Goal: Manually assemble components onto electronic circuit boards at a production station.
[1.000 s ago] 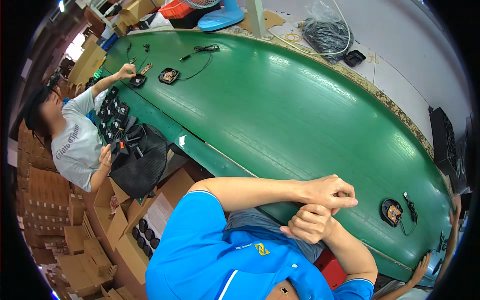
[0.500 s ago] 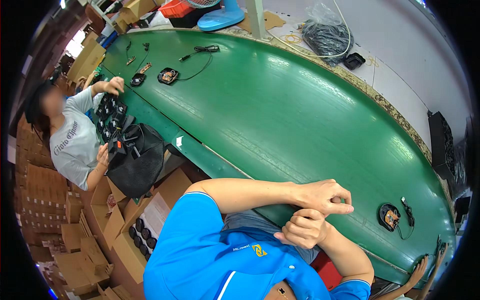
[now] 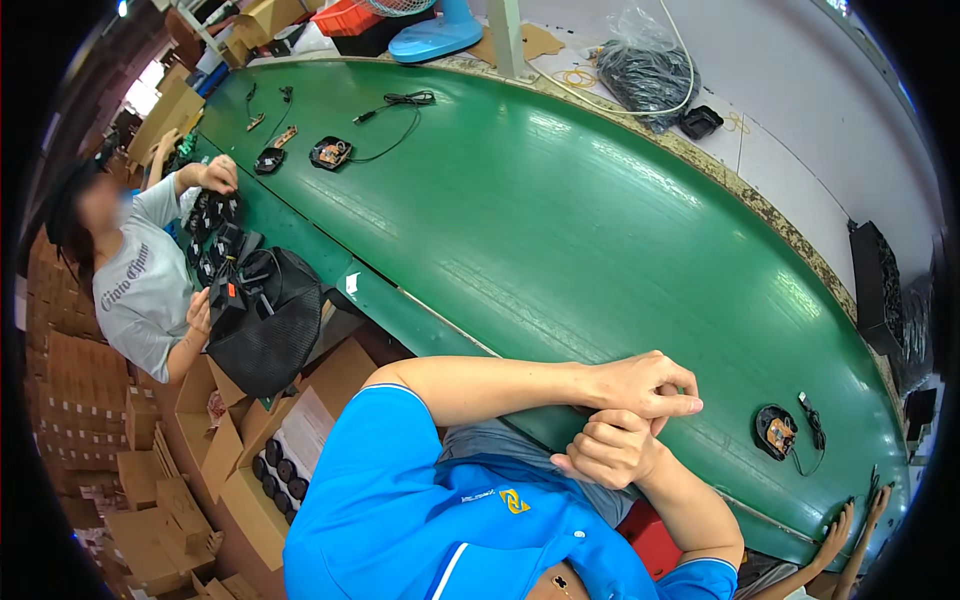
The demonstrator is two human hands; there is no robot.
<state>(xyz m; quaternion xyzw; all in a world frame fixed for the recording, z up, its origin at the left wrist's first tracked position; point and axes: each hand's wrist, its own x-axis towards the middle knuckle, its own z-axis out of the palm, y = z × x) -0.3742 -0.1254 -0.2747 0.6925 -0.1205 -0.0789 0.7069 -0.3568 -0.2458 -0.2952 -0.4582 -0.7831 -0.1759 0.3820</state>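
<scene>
My left hand (image 3: 648, 388) reaches across to the right, low over the green work surface (image 3: 560, 250). Its fingers are curled in, and no object shows in them. Just below it, my right hand (image 3: 608, 448) is closed in a fist against the left hand and wrist, with nothing visible in the grip. Nearest to both hands on the surface is an open round black housing (image 3: 775, 432) with a brown circuit board inside. From it a thin wire leads to a black coiled cable (image 3: 815, 425).
At the far left lie another open black housing (image 3: 330, 153) and its cable (image 3: 408, 98). A co-worker (image 3: 150, 270) sits beside several black parts (image 3: 215, 235) and a black mesh bag (image 3: 270, 340). Another person's hands (image 3: 855, 525) rest at the right end. Cartons (image 3: 255, 515) stand below left.
The whole view has shifted slightly, so things sit a little further left. My hands keep the same crossed pose. The co-worker's raised hand has moved slightly.
</scene>
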